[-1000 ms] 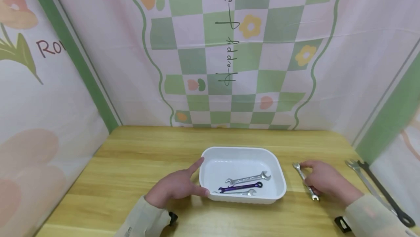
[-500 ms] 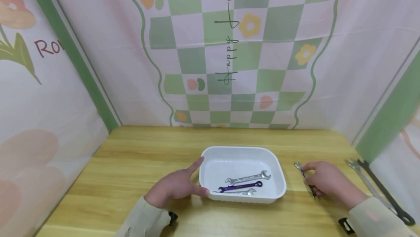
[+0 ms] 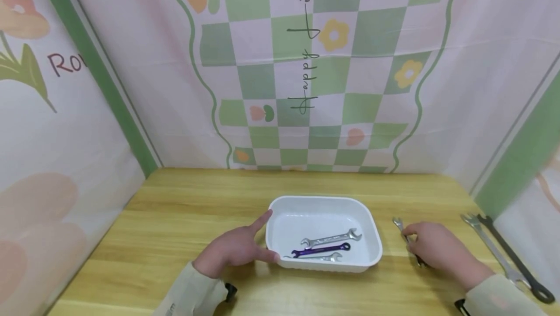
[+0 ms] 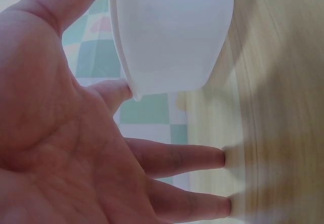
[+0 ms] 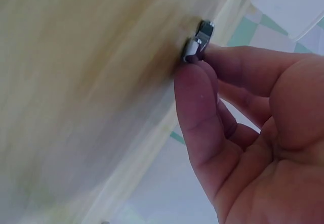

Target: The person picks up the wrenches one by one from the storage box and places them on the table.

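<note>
A white plastic tray stands on the table; a silver open-ended wrench, a purple combination wrench and another silver wrench, partly hidden by the near wall, lie in it. My left hand is spread at the tray's left end. Its thumb and index finger touch the rim, and in the left wrist view its other visible fingers extend straight to the table. Right of the tray, my right hand pinches a small silver wrench between thumb and fingers; in the right wrist view its end shows past the fingertips.
A large silver wrench and a long black wrench lie side by side along the table's right edge. Printed cloth hangs behind the wooden table and at both sides.
My right hand has shifted slightly right and toward me over the small wrench, which has moved slightly right. My left hand and the tray have stayed in place.
</note>
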### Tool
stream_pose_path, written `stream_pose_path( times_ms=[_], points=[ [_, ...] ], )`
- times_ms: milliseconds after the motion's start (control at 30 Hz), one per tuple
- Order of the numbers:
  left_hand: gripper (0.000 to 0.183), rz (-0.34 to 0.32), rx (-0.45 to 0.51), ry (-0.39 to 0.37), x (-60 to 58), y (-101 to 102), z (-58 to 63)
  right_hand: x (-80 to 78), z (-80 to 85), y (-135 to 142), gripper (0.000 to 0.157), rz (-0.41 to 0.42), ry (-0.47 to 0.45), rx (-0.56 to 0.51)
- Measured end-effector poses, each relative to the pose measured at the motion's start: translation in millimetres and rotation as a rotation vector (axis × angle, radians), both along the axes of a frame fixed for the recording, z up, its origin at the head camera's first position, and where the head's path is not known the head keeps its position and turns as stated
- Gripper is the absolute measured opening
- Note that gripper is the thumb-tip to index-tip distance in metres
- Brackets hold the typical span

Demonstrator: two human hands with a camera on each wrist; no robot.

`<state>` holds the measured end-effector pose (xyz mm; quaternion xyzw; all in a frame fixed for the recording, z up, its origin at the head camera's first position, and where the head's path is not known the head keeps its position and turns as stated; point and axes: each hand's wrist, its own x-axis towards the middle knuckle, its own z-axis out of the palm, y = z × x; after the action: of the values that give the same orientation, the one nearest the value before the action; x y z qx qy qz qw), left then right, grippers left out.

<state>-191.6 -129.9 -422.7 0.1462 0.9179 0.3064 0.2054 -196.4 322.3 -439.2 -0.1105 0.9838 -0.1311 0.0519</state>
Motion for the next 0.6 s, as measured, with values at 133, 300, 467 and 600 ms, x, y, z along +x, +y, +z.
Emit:
stream_pose_path(
  times_ms=[133,300,467,600],
  points=[
    [0.115,0.001,0.0,-0.003,-0.3,0.4,0.2,1.0,-2.3,3.5,0.026,-0.002,0.029,0.019],
    [0.115,0.0,0.008,-0.004,-0.5,0.5,0.2,6.2,-4.6,14.7,0.025,-0.016,0.054,0.026],
    [0.116,-0.001,0.01,0.0,-0.9,0.4,0.1,9.7,-6.6,32.4,0.027,-0.037,0.045,0.031],
    [0.116,-0.003,0.006,0.005,-1.2,0.2,-0.1,11.7,-7.4,46.5,0.029,-0.055,0.047,0.018]
  ],
)
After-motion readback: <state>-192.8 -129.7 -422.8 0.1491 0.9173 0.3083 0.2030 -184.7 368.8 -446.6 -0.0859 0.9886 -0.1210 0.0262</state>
